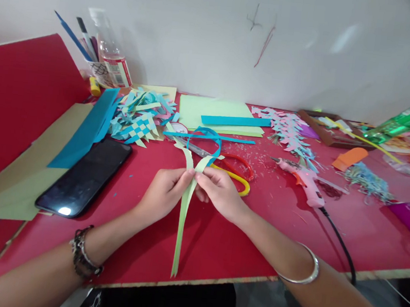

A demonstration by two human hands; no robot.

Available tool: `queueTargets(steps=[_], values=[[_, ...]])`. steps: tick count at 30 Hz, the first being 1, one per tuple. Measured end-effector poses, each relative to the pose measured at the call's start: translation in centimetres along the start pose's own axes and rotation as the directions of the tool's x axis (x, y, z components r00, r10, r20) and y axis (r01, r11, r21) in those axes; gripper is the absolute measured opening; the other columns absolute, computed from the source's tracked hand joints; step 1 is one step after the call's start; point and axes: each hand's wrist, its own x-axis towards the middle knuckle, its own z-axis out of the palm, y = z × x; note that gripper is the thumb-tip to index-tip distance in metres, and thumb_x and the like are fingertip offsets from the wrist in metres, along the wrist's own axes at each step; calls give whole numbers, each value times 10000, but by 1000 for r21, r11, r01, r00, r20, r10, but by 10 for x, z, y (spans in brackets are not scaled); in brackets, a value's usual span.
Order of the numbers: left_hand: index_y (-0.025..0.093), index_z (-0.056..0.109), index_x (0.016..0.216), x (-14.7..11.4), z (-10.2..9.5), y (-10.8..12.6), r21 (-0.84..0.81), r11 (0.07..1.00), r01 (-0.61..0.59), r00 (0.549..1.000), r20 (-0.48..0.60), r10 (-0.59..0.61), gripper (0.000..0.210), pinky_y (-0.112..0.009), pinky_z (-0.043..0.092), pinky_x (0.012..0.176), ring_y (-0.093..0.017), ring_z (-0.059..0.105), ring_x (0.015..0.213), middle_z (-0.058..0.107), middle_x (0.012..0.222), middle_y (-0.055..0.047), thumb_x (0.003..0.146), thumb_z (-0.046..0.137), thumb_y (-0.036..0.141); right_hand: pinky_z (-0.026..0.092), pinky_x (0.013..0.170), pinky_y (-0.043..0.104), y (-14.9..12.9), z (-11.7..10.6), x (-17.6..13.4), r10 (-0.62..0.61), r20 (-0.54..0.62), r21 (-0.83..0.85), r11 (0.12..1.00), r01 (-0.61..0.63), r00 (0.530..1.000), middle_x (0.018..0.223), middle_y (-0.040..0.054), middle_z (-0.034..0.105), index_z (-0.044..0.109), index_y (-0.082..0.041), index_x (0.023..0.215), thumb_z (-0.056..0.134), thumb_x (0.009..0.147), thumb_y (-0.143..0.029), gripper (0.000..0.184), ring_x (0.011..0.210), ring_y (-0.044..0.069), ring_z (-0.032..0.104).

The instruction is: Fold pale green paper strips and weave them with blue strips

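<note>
Between my two hands are pale green paper strips point(182, 219), their long ends hanging toward the table's front edge and their short ends curling away at the top. My left hand point(166, 191) pinches them between thumb and fingers. Close against it, my right hand point(221, 192) pinches the strips from the other side. A curled blue paper strip point(218, 140) shows just beyond the fingertips. Scissors point(238, 169) with red and yellow handles lie behind my right hand, partly covered by the strips. Which strips each hand holds at the pinch is hidden.
On the left lie a black phone point(85, 177) and blue paper point(82, 133). Cut and woven paper pieces point(141, 117) are heaped behind. Green sheets point(215, 110) rest near the wall. A pink glue gun point(306, 181) with a black cord and a green bottle point(406, 118) are at right.
</note>
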Motion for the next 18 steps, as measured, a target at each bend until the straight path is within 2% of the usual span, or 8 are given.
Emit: queueTargets(steps=[4, 9, 14, 18], values=[[130, 576, 579, 0, 1, 0, 6, 999, 52, 991, -121, -51, 445, -185, 317, 457, -84, 422, 458, 509, 491, 19, 873, 338, 365, 302, 426, 193, 3, -1, 1, -19, -27, 13, 1000, 20, 999, 440, -70, 409, 430, -176, 573, 436, 800, -294, 256, 412, 44, 375], [140, 653, 730, 2, 0, 0, -27, 1000, -2, 1000, 29, 3, 409, -188, 403, 592, -108, 529, 593, 624, 644, -2, 876, 335, 352, 302, 421, 191, 0, -1, 3, 2, -130, 21, 1000, 1, 992, 451, -63, 416, 430, -177, 571, 424, 801, -325, 273, 419, 46, 382], [146, 668, 687, 1, -1, 1, -4, 1000, -20, 1000, 2, 20, 427, -177, 390, 569, -93, 509, 532, 600, 579, 8, 884, 327, 312, 309, 437, 190, -2, 0, 1, -25, -20, -13, 1000, 25, 999, 452, -72, 405, 419, -178, 581, 451, 806, -327, 272, 428, 46, 388], [130, 651, 640, 0, 0, 2, 11, 1000, 16, 998, -68, -16, 454, -177, 326, 482, -73, 414, 453, 528, 501, 24, 885, 323, 326, 307, 445, 190, 2, -1, 0, -43, -14, -15, 999, 43, 999, 452, -73, 399, 411, -178, 581, 440, 814, -302, 266, 431, 44, 377]])
